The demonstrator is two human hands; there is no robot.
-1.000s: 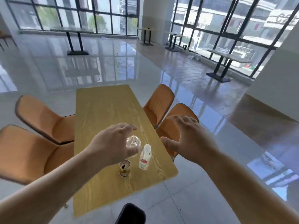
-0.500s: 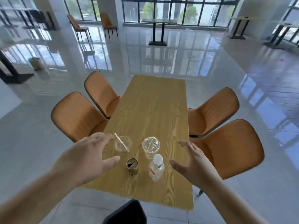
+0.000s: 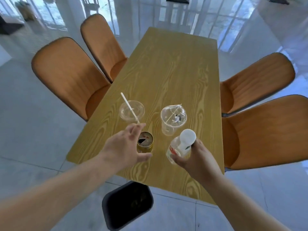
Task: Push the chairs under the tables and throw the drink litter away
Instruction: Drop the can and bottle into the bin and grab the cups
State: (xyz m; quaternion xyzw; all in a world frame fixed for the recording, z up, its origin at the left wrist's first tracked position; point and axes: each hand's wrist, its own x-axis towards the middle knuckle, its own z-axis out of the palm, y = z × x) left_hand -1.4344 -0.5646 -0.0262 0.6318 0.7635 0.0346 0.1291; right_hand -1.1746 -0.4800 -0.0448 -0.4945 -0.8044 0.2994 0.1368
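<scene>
Drink litter stands at the near end of a long wooden table. My left hand curls around an opened gold can, fingers on its left side and thumb under its front, still partly spread. My right hand is wrapped around a clear plastic bottle with a white cap and red label. Behind them stand a clear lidded cup with a white straw and a second clear cup with a torn film lid.
Two orange chairs stand on the table's left and two orange chairs on its right, seats partly under the tabletop. A black bin sits on the glossy floor below the near table edge.
The view has tilted down and moved closer to the table. My left hand dropped from the straw cup to the can, and my right hand closed on the bottle.
</scene>
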